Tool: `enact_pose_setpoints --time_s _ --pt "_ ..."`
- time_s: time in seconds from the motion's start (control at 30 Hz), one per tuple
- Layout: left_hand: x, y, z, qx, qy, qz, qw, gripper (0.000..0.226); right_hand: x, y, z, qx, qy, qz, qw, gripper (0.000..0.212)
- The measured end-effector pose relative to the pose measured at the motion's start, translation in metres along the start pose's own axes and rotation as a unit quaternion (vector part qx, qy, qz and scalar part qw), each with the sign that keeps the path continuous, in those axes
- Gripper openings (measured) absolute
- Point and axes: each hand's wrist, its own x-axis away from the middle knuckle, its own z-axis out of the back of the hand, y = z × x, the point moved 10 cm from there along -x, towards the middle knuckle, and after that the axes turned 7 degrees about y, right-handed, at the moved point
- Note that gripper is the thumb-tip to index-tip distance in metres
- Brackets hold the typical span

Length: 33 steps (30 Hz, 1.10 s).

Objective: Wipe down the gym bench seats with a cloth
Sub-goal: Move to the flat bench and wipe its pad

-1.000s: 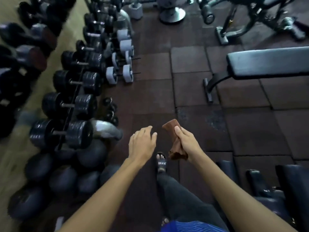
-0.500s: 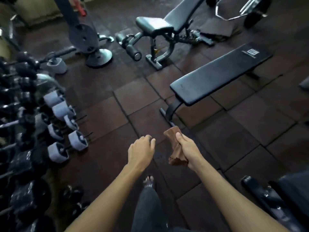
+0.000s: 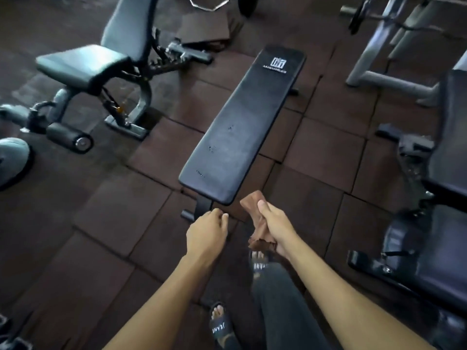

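Floor (image 3: 121, 213): dark brown rubber tiles, seams visible; dim gym room; flat bench (image 3: 242, 127) black, long pad running away from viewer, white logo at far end, scuff marks mid-pad; adjustable bench (image 3: 83, 64) upper left; another padded bench (image 3: 429, 248) at right edge.

Versus 0.5 s ago: flat bench now nearer and more centred; dumbbell rack gone from view.

Right hand (image 3: 275, 223) closed around brown cloth (image 3: 255, 223), just short of the pad's near edge, not touching; left hand (image 3: 204, 236) empty, fingers loosely curled, beside it; open floor on both sides of flat bench.
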Motion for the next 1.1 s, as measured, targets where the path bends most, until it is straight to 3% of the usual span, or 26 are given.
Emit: enact_pose_setpoints --time_s 0.1,0.23,0.37,0.53,0.7,0.83,0.9,1.03,1.1 --pt "-0.097 -0.006 -0.039 -0.009 -0.003 0.008 1.000 0.032 -0.108 -0.014 -0.020 -0.002 0.016 -0.016 1.000 0.039" --pt "-0.227 -0.043 -0.109 0.001 0.016 0.040 0.999 0.032 -0.266 -0.038 -0.054 0.067 0.006 0.043 0.997 0.030" --pt "-0.318 -0.096 -0.178 -0.010 0.055 0.061 0.997 0.039 -0.395 -0.046 -0.096 0.237 -0.006 0.151 0.960 0.045" --pt "-0.356 -0.158 -0.249 -0.071 0.051 0.097 0.991 0.056 -0.467 -0.008 -0.173 0.415 -0.103 0.273 0.862 0.047" --pt "-0.355 -0.177 -0.288 -0.058 0.041 0.101 0.992 0.061 -0.454 0.055 -0.197 0.585 -0.037 0.359 0.727 0.054" --pt "-0.351 -0.180 -0.288 -0.025 0.048 0.089 0.995 0.056 -0.382 0.106 -0.204 0.632 -0.178 0.466 0.593 0.052" --pt "-0.350 -0.183 -0.287 -0.016 0.049 0.084 0.995 0.055 -0.411 0.088 -0.194 0.633 -0.149 0.466 0.600 0.050" --pt "-0.351 -0.185 -0.287 -0.029 0.061 0.062 0.996 0.055 -0.527 0.000 -0.192 0.590 0.014 0.344 0.731 0.054" --pt "-0.354 -0.196 -0.285 -0.034 0.082 0.081 0.993 0.056 -0.559 -0.029 -0.218 0.576 0.058 0.316 0.752 0.055"
